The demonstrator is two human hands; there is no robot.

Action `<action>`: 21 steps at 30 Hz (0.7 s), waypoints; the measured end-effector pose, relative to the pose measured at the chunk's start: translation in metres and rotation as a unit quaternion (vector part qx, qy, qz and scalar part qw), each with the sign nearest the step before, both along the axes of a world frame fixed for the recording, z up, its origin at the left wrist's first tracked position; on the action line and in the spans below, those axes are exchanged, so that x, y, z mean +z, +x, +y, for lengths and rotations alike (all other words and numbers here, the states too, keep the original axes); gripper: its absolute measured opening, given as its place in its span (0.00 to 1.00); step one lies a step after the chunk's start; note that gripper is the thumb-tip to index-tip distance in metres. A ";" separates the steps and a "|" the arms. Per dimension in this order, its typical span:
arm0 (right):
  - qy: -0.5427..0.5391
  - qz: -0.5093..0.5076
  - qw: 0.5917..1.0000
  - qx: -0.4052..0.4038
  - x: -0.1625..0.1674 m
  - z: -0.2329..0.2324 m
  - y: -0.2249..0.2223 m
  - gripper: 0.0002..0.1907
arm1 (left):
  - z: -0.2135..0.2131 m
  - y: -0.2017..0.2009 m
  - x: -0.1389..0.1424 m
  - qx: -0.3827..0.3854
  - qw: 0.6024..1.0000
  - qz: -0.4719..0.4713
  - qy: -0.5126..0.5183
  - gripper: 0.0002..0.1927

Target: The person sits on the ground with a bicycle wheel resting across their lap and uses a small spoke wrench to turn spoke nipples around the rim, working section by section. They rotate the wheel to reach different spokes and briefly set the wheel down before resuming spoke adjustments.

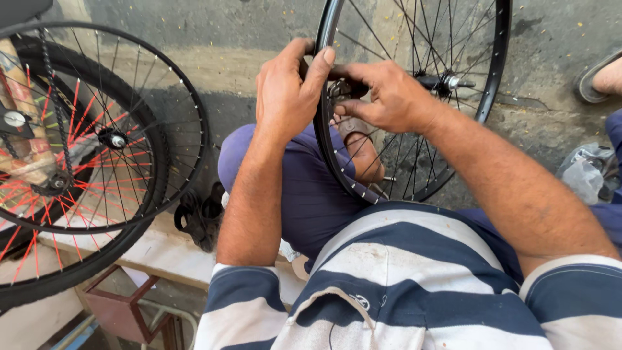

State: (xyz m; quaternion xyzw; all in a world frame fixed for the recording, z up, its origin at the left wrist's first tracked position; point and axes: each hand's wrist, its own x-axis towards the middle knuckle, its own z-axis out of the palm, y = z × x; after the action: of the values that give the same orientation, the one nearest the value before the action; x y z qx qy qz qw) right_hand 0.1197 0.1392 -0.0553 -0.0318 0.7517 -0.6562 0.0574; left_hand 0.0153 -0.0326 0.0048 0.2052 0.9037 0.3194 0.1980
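The left hand (285, 87) is curled tight over the black rim (324, 129) of a bare bicycle wheel, its fingers (319, 65) folded narrow around the outer edge and the thumb on the near side, so the rim sits clamped in the grip. Just right of those fingers, the right hand (389, 97) reaches between the spokes (414, 39), fingers bunched close and pinching a small dark metal tool (340, 87) pressed against the inner face of the rim; how the tool bites cannot be told, since the fingertips hide it. The rim is a thin, smooth, glossy hoop, standing upright between the person's knees, and the spokes are fine straight silver wires running to a shiny metal hub (447, 82) with a short axle, right of the right hand's knuckles. Below both hands lie the purple cloth trousers (304, 188) and a striped white and navy shirt (402, 279), soft and slightly soiled. Well left of the left hand stand 2 more wheels: 1 bare black rim with silver spokes (188, 116) and behind it a wheel with a knobbed rubber tyre (97, 256) and red spokes. Beyond the fingers is rough grey concrete ground (227, 39), and far right a crumpled clear plastic bag (583, 175).
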 end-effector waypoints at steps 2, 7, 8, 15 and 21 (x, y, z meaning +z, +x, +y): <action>-0.017 -0.007 1.000 0.009 -0.001 0.004 -0.002 0.24 | 0.002 0.000 0.000 -0.004 1.000 0.014 0.000 0.22; -0.011 -0.063 0.997 0.037 0.000 0.005 -0.007 0.26 | 0.007 0.003 0.004 0.006 1.000 -0.008 -0.004 0.22; 0.017 -0.065 0.997 0.030 0.001 0.002 -0.006 0.25 | 0.007 0.004 0.004 0.007 1.000 -0.011 -0.005 0.22; -0.003 0.037 0.999 0.021 0.005 -0.001 -0.002 0.20 | 0.001 0.005 -0.001 -0.010 1.000 0.019 0.016 0.23; 0.397 0.316 0.849 -0.147 0.002 -0.032 -0.003 0.13 | -0.001 0.004 -0.008 -0.013 0.999 0.030 0.000 0.22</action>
State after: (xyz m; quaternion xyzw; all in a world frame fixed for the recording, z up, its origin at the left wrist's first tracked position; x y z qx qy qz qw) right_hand 0.1164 0.1067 -0.0531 -0.1014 0.9216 -0.2572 -0.2725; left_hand 0.0191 -0.0332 -0.0030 0.2266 0.9064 0.3105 0.1751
